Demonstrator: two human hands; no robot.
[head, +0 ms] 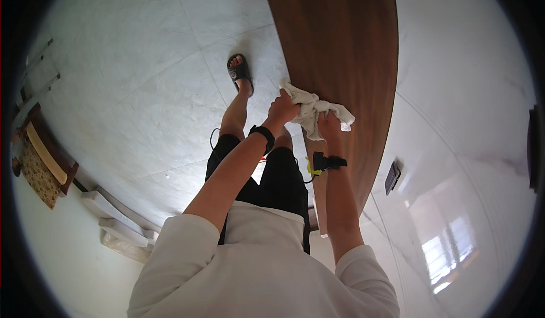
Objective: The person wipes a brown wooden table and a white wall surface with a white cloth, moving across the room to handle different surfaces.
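A crumpled white cloth is stretched between both my hands, bunched in its middle, above the near-left edge of a long dark wooden tabletop. My left hand is closed on the cloth's left part, beside the wood's edge and over the floor. Closed on the right part of the cloth is my right hand, over the wood. Whether the cloth touches the wood I cannot tell. Each wrist wears a black strap.
Glossy marble-look wall borders the tabletop on the right, with a dark switch plate on it. Pale floor tiles lie to the left. A wooden chair with a patterned cushion and white long packages stand at the far left.
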